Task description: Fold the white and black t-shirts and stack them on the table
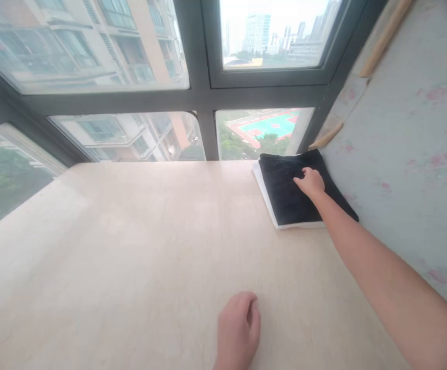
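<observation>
The black cloth (pixel 285 198) lies at two o'clock on the windowsill (pixel 130 246), under the nearer right hand (pixel 311 182), fingers parted, no hold visible; left hand (pixel 238 326), loosely curled, seemingly empty, at six o'clock

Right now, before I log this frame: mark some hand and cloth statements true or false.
1. The right hand is over the black cloth. True.
2. The left hand is on the black cloth. False: it is apart from it, at the near side of the pale surface.
3. A white layer shows beneath the black cloth. True.
4. The black cloth lies at the far left. False: it lies at the right, by the floral wall.
</observation>
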The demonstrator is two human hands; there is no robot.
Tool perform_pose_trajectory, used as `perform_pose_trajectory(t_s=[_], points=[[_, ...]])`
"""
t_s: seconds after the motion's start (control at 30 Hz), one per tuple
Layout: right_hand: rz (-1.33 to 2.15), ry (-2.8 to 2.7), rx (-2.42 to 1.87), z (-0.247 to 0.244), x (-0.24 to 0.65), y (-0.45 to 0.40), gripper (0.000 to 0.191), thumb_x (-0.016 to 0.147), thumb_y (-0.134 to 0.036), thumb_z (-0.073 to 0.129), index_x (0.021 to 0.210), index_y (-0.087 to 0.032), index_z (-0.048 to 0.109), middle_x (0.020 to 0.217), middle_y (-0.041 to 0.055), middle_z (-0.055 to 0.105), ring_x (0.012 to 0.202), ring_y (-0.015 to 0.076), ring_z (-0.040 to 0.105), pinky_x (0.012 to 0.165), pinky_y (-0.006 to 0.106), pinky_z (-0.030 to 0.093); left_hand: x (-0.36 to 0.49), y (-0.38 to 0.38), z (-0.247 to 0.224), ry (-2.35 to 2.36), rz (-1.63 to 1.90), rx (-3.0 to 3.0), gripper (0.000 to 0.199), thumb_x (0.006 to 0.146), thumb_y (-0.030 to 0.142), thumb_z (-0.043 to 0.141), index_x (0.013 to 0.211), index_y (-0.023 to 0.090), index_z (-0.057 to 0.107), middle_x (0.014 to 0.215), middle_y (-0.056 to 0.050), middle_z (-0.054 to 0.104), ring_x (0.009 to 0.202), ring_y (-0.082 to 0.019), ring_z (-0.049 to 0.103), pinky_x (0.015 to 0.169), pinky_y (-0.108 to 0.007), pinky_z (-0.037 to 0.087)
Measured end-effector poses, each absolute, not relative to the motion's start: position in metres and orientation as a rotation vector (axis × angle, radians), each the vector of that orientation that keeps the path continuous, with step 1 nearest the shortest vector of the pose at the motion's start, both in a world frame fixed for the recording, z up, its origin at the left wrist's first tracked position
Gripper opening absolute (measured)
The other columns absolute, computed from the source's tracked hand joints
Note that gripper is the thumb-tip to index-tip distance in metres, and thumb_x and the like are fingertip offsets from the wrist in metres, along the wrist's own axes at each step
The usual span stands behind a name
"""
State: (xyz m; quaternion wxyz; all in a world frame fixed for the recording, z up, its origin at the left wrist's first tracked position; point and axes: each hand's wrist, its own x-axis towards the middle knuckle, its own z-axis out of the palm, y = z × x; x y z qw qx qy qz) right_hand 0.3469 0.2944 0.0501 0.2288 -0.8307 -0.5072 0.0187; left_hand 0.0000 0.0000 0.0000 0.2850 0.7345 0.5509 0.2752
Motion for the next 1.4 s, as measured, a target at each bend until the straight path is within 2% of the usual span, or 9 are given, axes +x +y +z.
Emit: perform_pose_trajectory(t_s=[0.17, 0.3, 0.53, 0.67, 0.83, 0.97, 1.1, 1.27, 1.4], points=[[0.095, -1.398, -2.397, 0.044, 0.35, 0.301, 0.022, 0.082, -0.022, 0.06, 0.1, -0.017, 0.073, 0.097, 0.0125, 0.068, 0.086, 0.0223, 0.062, 0.078, 0.034, 0.046, 0.001, 0.0, -0.004, 1.465, 0.75, 1.984, 0.018, 0.09, 0.015, 0.044, 0.09, 0.022, 0.06, 0.079, -0.005, 0.068, 0.07, -0.017, 0.064, 0.062, -0.026, 0.048], [0.011, -1.433, -2.308, 0.049, 0.357, 0.297, 0.018, 0.081, -0.02, 0.056, 0.087, -0.018, 0.073, 0.089, 0.0096, 0.07, 0.078, 0.0203, 0.059, 0.074, 0.032, 0.043, 0.001, 0.0, -0.004, 1.455, 0.757, 2.003, 0.018, 0.09, 0.015, 0.043, 0.09, 0.022, 0.06, 0.08, -0.005, 0.068, 0.071, -0.017, 0.065, 0.063, -0.026, 0.049], [-0.087, -1.595, -2.03, 0.075, 0.362, 0.264, 0.017, 0.083, -0.023, 0.049, 0.083, -0.017, 0.065, 0.085, 0.0098, 0.067, 0.08, 0.0206, 0.058, 0.075, 0.032, 0.042, 0.001, 0.0, 0.0, 1.469, 0.733, 2.001, 0.018, 0.09, 0.016, 0.043, 0.091, 0.022, 0.06, 0.082, -0.005, 0.068, 0.074, -0.017, 0.065, 0.065, -0.027, 0.048], [-0.129, -1.498, -1.87, 0.083, 0.353, 0.213, 0.016, 0.087, -0.029, 0.046, 0.089, -0.019, 0.058, 0.095, 0.0112, 0.066, 0.088, 0.0223, 0.059, 0.082, 0.033, 0.043, 0.001, 0.001, -0.002, 1.469, 0.739, 2.002, 0.018, 0.09, 0.016, 0.044, 0.092, 0.022, 0.06, 0.083, -0.004, 0.069, 0.075, -0.017, 0.065, 0.067, -0.028, 0.048], [0.131, -1.402, -1.915, 0.096, 0.34, 0.157, 0.019, 0.091, -0.038, 0.046, 0.094, -0.021, 0.053, 0.075, 0.0058, 0.066, 0.07, 0.0202, 0.06, 0.07, 0.032, 0.042, 0.0, 0.002, -0.002, 1.492, 0.714, 2.01, 0.017, 0.088, 0.016, 0.045, 0.092, 0.022, 0.06, 0.084, -0.004, 0.069, 0.076, -0.018, 0.065, 0.067, -0.028, 0.047], [0.167, -1.299, -1.693, 0.156, 0.32, 0.143, 0.027, 0.093, -0.046, 0.05, 0.098, -0.02, 0.053, 0.071, 0.004, 0.063, 0.059, 0.0142, 0.056, 0.062, 0.029, 0.042, 0.002, 0.002, 0.002, 1.505, 0.71, 1.983, 0.017, 0.088, 0.017, 0.045, 0.09, 0.02, 0.062, 0.083, -0.004, 0.069, 0.077, -0.019, 0.064, 0.069, -0.03, 0.046], [0.121, -1.277, -1.156, 0.261, 0.282, 0.12, 0.029, 0.093, -0.047, 0.054, 0.104, -0.021, 0.052, 0.072, 0.0012, 0.055, 0.06, 0.0107, 0.054, 0.058, 0.026, 0.043, 0.0, 0.006, 0.006, 1.46, 0.775, 1.817, 0.02, 0.089, 0.024, 0.047, 0.09, 0.02, 0.066, 0.081, -0.004, 0.069, 0.073, -0.018, 0.063, 0.069, -0.031, 0.046], [0.04, -1.299, -0.781, 0.371, 0.238, 0.082, 0.02, 0.092, -0.053, 0.055, 0.1, -0.035, 0.054, 0.075, 0.0024, 0.052, 0.07, 0.0196, 0.058, 0.049, 0.03, 0.037, -0.017, 0.029, 0.032, 1.455, 1.13, 1.352, 0.029, 0.091, 0.04, 0.049, 0.097, 0.019, 0.067, 0.096, -0.008, 0.07, 0.087, -0.021, 0.065, 0.073, -0.032, 0.05], [0.193, -1.345, -0.64, 0.396, 0.224, 0.093, 0.019, 0.089, -0.052, 0.061, 0.087, -0.035, 0.053, 0.071, 0.0012, 0.05, 0.07, 0.0196, 0.057, 0.047, 0.031, 0.036, -0.031, 0.044, 0.076, 1.458, 1.44, 1.305, 0.032, 0.09, 0.044, 0.054, 0.108, 0.019, 0.065, 0.111, -0.009, 0.067, 0.103, -0.023, 0.062, 0.087, -0.036, 0.05]])
